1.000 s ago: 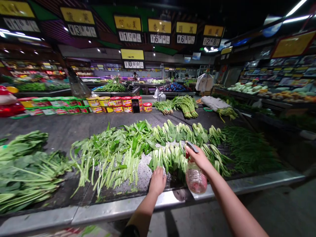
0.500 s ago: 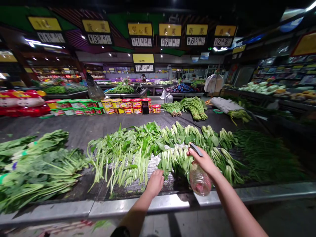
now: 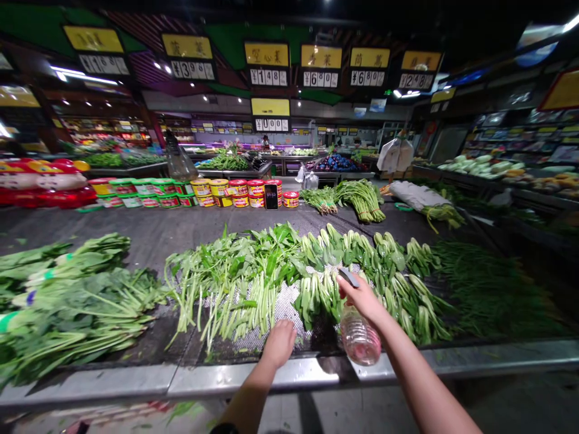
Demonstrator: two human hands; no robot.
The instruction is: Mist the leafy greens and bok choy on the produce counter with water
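The clear spray bottle [image 3: 360, 337] is over the front of the vegetable display, tilted, with its grey spray head [image 3: 348, 277] pointing up and away to the left. The right hand [image 3: 362, 296] is closed around its neck just under the head; the undersides of the fingers are hidden. Pale green-stemmed leafy greens [image 3: 316, 295] lie in two rows behind the bottle and to both sides of it.

To the left of the bottle, and apart from it, the left hand [image 3: 279, 342] is by the front of the black mat [image 3: 221, 349], palm down, with its fingers loosely bent. Nothing shows in its grasp, but the underside is hidden, so I cannot tell how far it is open or whether it touches the mat. A metal rim [image 3: 235, 378] runs along the front, partly behind the bottle.

Further left of the bottle are loose long-stemmed greens [image 3: 239, 259], then broad-leaved bunches [image 3: 104, 301], some with coloured bands. Well to its right is a dark bed of thin green leaves [image 3: 488, 289].

Beyond the bottle, at the back of the display, stand stacked tubs [image 3: 239, 193], with an upright phone [image 3: 271, 197] in front of them, and tied green bundles [image 3: 359, 199]. Price signs [image 3: 270, 116] hang above.
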